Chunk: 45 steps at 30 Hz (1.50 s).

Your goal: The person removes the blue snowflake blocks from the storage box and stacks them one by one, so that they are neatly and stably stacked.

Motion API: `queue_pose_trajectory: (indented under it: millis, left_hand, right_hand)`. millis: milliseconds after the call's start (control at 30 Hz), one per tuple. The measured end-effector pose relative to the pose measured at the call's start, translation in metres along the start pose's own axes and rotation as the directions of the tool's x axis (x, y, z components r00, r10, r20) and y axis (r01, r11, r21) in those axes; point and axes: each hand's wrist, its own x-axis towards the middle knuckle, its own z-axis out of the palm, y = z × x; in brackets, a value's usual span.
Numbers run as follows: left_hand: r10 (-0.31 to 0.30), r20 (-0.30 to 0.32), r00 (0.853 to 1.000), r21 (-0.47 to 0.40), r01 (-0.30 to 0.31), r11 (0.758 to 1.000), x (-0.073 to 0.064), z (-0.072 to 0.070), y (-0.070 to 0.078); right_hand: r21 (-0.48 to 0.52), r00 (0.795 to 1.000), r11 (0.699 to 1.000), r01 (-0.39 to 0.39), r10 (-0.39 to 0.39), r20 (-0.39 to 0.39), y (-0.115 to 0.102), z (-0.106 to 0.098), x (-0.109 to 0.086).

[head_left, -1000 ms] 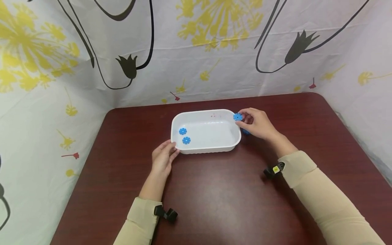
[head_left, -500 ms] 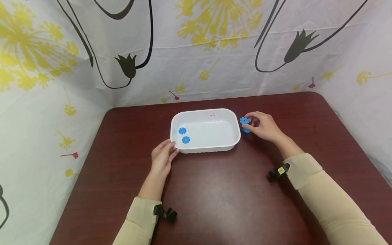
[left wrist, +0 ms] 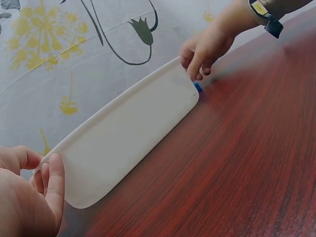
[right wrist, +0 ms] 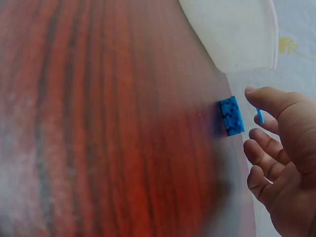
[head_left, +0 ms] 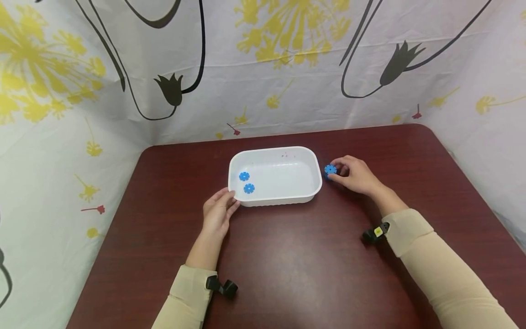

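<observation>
A white tray (head_left: 279, 176) with rounded corners stands on the table. My left hand (head_left: 217, 212) grips its near left corner, as the left wrist view also shows. Two blue notched discs lie inside at the left: one disc (head_left: 244, 176) is farther back, and the other disc (head_left: 249, 188) is nearer. To the right of the tray, my right hand (head_left: 356, 176) pinches one blue disc (right wrist: 259, 116) between thumb and forefinger. Close beside that disc, in the right wrist view, a short stack of blue discs (right wrist: 231, 116) stands on the table. From the head view the stack is mostly hidden.
The dark red-brown table (head_left: 283, 265) reaches back to a white cloth (head_left: 279, 105) printed with flowers. A black wrist camera (head_left: 222, 287) sits on the left cuff and another camera (head_left: 375, 233) on the right cuff.
My right hand has moved from the tray's far right rim rightward and nearer to me, bringing the pinched disc over the stack. My left hand and the tray stay in place.
</observation>
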Motion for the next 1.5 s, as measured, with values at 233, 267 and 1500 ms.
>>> queue_pose_trajectory:
  millis: [233,267,1500]
  left_hand:
    - [-0.002,0.000,1.000,0.002,0.002,1.000,0.001,-0.001,0.000]
    - [-0.002,0.000,1.000,0.001,0.002,1.000,0.001,-0.001,0.000]
    - [0.000,0.006,1.000,0.000,0.000,1.000,0.003,-0.001,0.000]
  right_hand:
    - [-0.001,1.000,1.000,0.009,-0.009,0.028,0.003,0.002,-0.003]
    - [-0.001,0.999,1.000,0.008,-0.008,0.032,0.004,0.002,-0.003]
    - [0.125,0.974,0.982,0.140,-0.114,-0.197,-0.057,0.011,0.039]
